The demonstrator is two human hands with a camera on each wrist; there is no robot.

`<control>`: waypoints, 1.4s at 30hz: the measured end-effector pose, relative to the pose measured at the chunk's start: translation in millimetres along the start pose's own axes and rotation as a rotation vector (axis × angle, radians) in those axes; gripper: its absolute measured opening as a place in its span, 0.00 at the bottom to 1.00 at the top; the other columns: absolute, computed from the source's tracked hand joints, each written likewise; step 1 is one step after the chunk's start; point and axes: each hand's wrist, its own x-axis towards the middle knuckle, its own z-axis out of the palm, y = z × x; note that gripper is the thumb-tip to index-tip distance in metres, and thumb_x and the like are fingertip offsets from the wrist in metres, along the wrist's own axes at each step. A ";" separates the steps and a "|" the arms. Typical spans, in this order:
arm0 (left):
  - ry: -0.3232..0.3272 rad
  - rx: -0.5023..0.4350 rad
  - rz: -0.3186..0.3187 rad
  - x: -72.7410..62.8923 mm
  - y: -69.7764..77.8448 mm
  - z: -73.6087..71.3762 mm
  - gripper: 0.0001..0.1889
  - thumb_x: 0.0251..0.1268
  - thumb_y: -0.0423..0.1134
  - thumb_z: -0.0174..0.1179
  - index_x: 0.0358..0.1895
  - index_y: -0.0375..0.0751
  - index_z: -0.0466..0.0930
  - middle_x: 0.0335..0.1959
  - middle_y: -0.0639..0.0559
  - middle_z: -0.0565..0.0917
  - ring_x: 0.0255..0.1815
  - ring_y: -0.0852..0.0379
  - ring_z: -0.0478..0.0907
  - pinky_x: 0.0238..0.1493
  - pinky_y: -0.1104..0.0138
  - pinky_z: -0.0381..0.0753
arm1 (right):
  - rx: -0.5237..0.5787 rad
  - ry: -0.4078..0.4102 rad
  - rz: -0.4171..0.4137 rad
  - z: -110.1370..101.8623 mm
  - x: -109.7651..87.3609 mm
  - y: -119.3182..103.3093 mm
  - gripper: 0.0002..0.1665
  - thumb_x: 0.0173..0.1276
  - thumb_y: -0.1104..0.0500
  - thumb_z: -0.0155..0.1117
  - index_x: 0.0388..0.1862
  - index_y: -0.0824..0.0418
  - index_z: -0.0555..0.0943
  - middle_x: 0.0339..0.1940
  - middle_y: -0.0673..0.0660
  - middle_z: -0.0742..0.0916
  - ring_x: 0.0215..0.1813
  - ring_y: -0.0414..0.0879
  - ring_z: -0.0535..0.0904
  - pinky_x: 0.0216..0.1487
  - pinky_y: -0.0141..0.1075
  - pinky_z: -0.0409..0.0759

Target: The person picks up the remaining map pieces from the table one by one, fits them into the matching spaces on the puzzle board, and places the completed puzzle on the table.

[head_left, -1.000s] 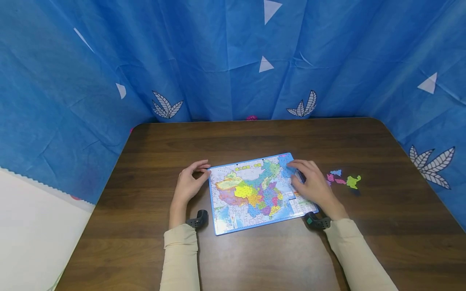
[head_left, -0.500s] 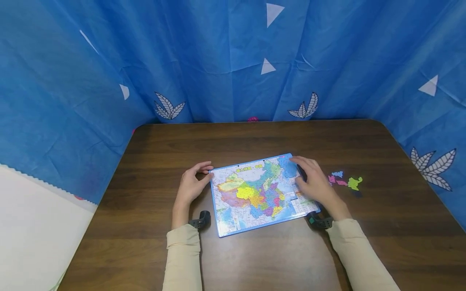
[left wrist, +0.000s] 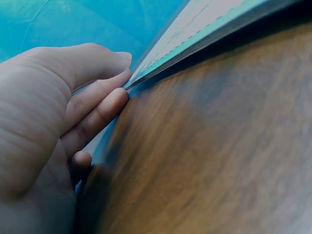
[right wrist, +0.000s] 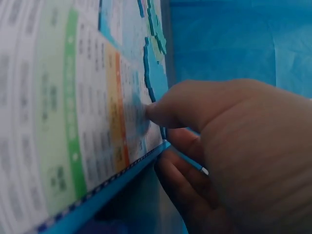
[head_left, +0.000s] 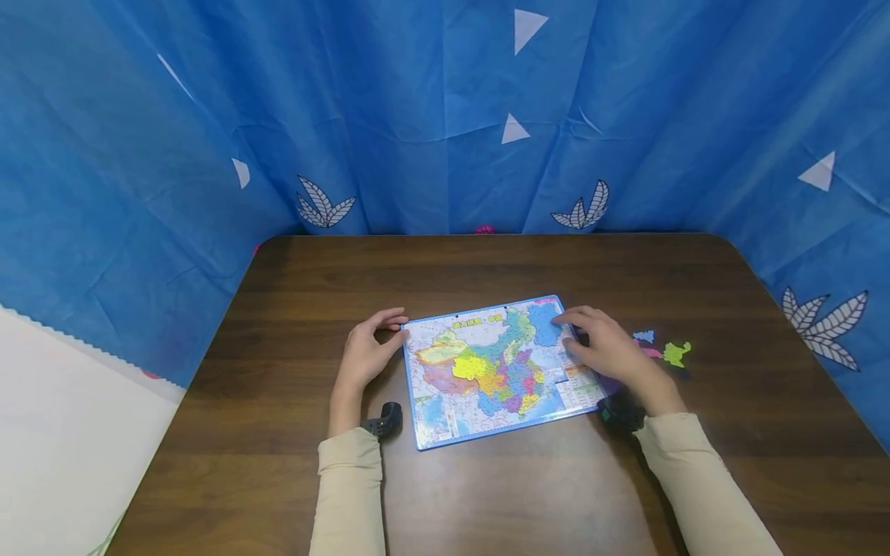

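A map puzzle board [head_left: 480,371] with a blue rim lies slanted on the table. At its upper left corner, my left hand [head_left: 365,349] pinches the board's edge with thumb and fingertips. Over the right edge is my right hand [head_left: 608,345], index finger and thumb at the right side of a blue puzzle piece [head_left: 544,323] on the board. In the right wrist view, the thumb [right wrist: 180,102] bears on the board's face near that piece's lower end. The other right fingers are partly hidden there. Several coloured pieces sit in the map.
Loose pieces lie right of the board: a yellow-green one [head_left: 674,354], a blue one [head_left: 644,337] and a pink one [head_left: 652,352] partly behind the right hand. The wooden table [head_left: 487,502] ends at a blue curtain [head_left: 389,116]. White cloth hangs at the left.
The blue piece has shifted slightly left on the board, and more of it shows. My right hand's fingers have come down along its right side. The left hand stays at the corner.
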 end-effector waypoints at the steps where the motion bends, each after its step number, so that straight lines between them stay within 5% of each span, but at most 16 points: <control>1: -0.001 0.002 0.000 0.2 0.1 -0.1 0.21 0.71 0.38 0.66 0.66 0.44 0.80 0.57 0.50 0.87 0.59 0.50 0.79 0.71 0.50 0.69 | 0.001 -0.005 0.001 -0.8 0.4 -1.1 0.24 0.72 0.60 0.67 0.66 0.58 0.81 0.67 0.65 0.80 0.70 0.66 0.73 0.68 0.66 0.71; 9: -0.012 0.018 -0.026 -0.2 0.2 -1.8 0.22 0.70 0.38 0.67 0.66 0.45 0.80 0.60 0.48 0.84 0.60 0.49 0.78 0.70 0.51 0.70 | -0.006 -0.053 -0.019 -4.8 4.0 -10.8 0.27 0.69 0.60 0.71 0.66 0.61 0.81 0.40 0.52 0.85 0.50 0.55 0.77 0.58 0.57 0.77; 13: -0.013 0.023 -0.034 -1.0 0.7 -2.1 0.22 0.70 0.39 0.67 0.66 0.45 0.80 0.59 0.47 0.84 0.61 0.49 0.77 0.70 0.50 0.70 | 0.016 -0.119 0.014 -8.3 6.5 -15.6 0.31 0.69 0.59 0.72 0.68 0.65 0.78 0.35 0.49 0.83 0.44 0.50 0.75 0.51 0.49 0.76; 20: -0.016 0.025 -0.033 -0.3 1.3 -0.2 0.22 0.71 0.39 0.67 0.66 0.46 0.80 0.59 0.47 0.84 0.61 0.49 0.77 0.70 0.50 0.70 | 0.052 -0.185 0.111 -16.2 10.7 -19.3 0.32 0.65 0.56 0.76 0.66 0.65 0.78 0.36 0.52 0.86 0.41 0.48 0.79 0.50 0.46 0.81; 32: -0.026 0.012 -0.031 1.0 4.7 -2.8 0.22 0.71 0.39 0.67 0.66 0.44 0.80 0.61 0.48 0.84 0.61 0.49 0.78 0.69 0.51 0.71 | 0.021 -0.136 0.139 -17.9 8.8 -15.1 0.32 0.59 0.51 0.81 0.58 0.63 0.81 0.56 0.64 0.82 0.56 0.60 0.80 0.60 0.58 0.81; 42: -0.028 0.003 -0.031 0.5 1.9 -1.6 0.22 0.71 0.39 0.66 0.66 0.44 0.80 0.62 0.48 0.84 0.61 0.49 0.78 0.70 0.50 0.70 | 0.001 -0.088 0.160 -21.5 7.7 -9.3 0.35 0.60 0.51 0.81 0.64 0.60 0.79 0.51 0.62 0.88 0.50 0.56 0.85 0.54 0.57 0.84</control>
